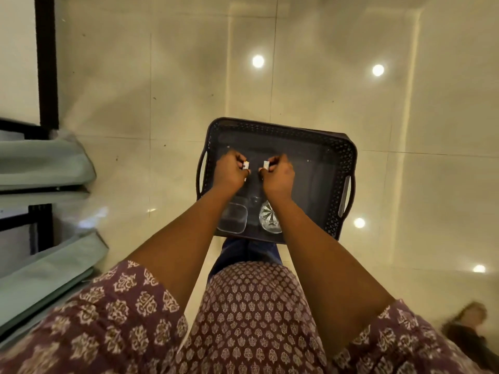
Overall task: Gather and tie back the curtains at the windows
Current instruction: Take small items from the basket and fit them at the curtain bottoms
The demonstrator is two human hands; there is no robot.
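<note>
At the far left, pale green fabric (46,163) is lying in folds against a dark frame (48,63); whether this is one of the curtains, or whether a window is there, I cannot tell. Nothing tied or gathered is showing in it.

Moving right to the middle, the person is standing over a dark perforated basket (340,157) on the glossy tiled floor (135,90), both arms reaching down into it. The left hand (229,171) is curling its fingers round a small white piece (246,165), and the right hand (278,174), just beside it, is pinching a matching white piece (266,165); the two pieces are facing each other with a small gap between. They may be the ends of a tie-back or clip, but they are too small to say.

Nearer in the basket, a clear square container (232,217) and a cut-glass dish (268,217) are sitting side by side.

As a judgement, the task is hardly begun: the person seems to be fetching a fastener, and gathering and tying are left to do.
</note>
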